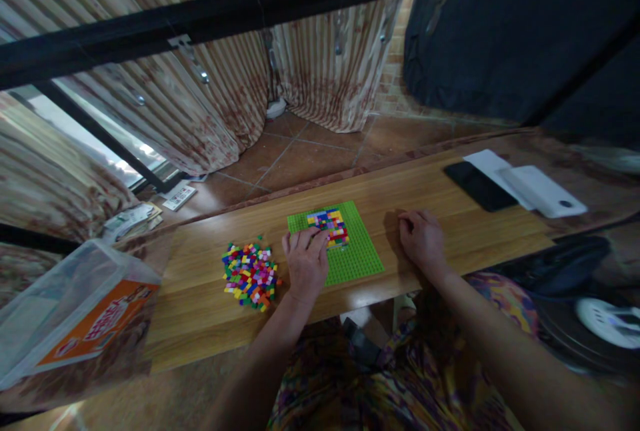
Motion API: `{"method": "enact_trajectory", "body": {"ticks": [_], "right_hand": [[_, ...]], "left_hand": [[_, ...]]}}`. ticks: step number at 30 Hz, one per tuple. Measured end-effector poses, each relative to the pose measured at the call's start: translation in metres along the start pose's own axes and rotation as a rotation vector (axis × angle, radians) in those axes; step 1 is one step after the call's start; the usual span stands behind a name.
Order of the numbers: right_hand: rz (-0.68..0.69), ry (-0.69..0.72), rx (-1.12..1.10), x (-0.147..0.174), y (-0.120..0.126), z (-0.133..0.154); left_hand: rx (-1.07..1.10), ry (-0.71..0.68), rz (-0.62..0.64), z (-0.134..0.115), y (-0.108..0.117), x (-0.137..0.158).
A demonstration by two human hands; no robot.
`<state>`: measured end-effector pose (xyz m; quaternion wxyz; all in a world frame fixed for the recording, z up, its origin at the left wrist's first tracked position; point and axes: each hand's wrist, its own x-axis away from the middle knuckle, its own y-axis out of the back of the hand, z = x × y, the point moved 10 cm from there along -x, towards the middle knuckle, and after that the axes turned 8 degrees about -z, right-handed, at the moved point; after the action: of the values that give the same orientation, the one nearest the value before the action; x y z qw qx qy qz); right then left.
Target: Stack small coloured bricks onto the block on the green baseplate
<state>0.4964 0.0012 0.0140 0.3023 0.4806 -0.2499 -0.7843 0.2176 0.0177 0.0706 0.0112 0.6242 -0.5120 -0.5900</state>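
Note:
A green studded baseplate [355, 261] lies on the wooden table, with a patch of small multicoloured building bricks [336, 223] fixed on its upper middle. My left hand [306, 259] is over the baseplate's left side, fingers bent and drawn together, fingertips at the left edge of the brick patch. Whatever is between those fingertips is hidden. To the right of the baseplate, my right hand [423, 238] rests on the table, curled closed with nothing showing in it. A pile of loose bricks [250, 274] in many colours lies left of my left hand.
A clear plastic box [85, 311] with an orange label stands beyond the table's left end. At the right of the wooden table [200, 324] lie a black flat object [477, 186] and white flat objects [543, 190]. Striped curtains [325, 71] hang behind.

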Motion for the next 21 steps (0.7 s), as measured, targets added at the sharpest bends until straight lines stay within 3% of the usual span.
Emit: {"method": "enact_trajectory", "body": {"ticks": [11, 21], "right_hand": [[-0.006, 0.003, 0.021, -0.0006, 0.0018, 0.0022], [0.01, -0.008, 0.001, -0.0001, 0.0004, 0.0007]], "left_hand": [[0.038, -0.027, 0.025, -0.0021, 0.0008, -0.0005], [0.065, 0.043, 0.023, 0.0047, 0.0008, -0.001]]}}
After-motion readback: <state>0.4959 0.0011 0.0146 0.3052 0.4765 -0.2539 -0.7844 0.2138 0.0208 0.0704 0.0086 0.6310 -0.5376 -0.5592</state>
